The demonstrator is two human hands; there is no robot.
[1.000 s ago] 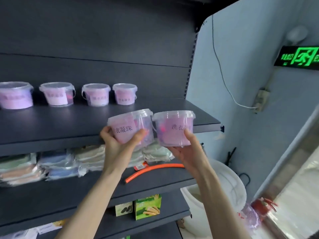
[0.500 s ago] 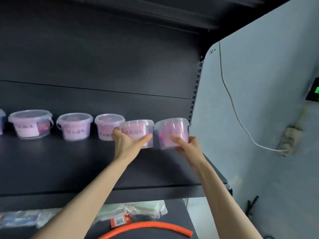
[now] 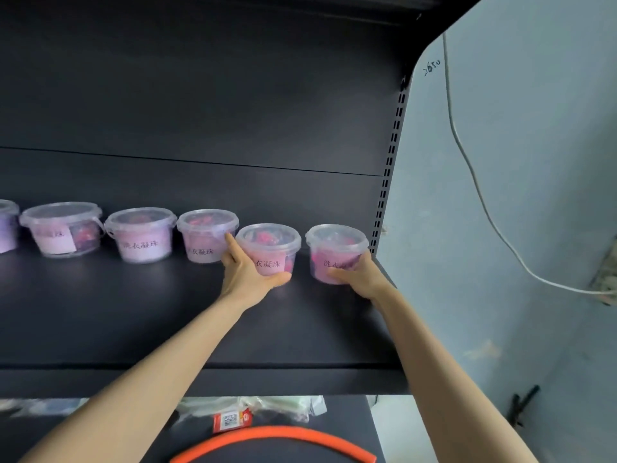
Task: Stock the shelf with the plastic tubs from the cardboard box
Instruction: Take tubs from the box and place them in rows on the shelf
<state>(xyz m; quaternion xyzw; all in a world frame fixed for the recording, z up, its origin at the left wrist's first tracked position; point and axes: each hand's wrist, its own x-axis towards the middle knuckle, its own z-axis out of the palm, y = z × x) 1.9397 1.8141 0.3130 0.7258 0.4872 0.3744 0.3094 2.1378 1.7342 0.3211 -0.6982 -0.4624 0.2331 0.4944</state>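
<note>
Nearest, at six o'clock, an orange hose (image 3: 273, 439) lies on the lower shelf (image 3: 347, 416) beside a red-tagged packet (image 3: 230, 419). Higher, over the dark shelf (image 3: 133, 312), our left hand (image 3: 248, 274) curls round a lidded pink tub (image 3: 268, 248), which sits at the hand's one o'clock. Our right hand (image 3: 362, 279) grips a second tub (image 3: 335, 252) at its eleven o'clock, near the shelf's right end. We cannot tell whether either tub rests on the board. Farther, toward nine o'clock, a row of tubs (image 3: 142, 233) stands along the back.
</note>
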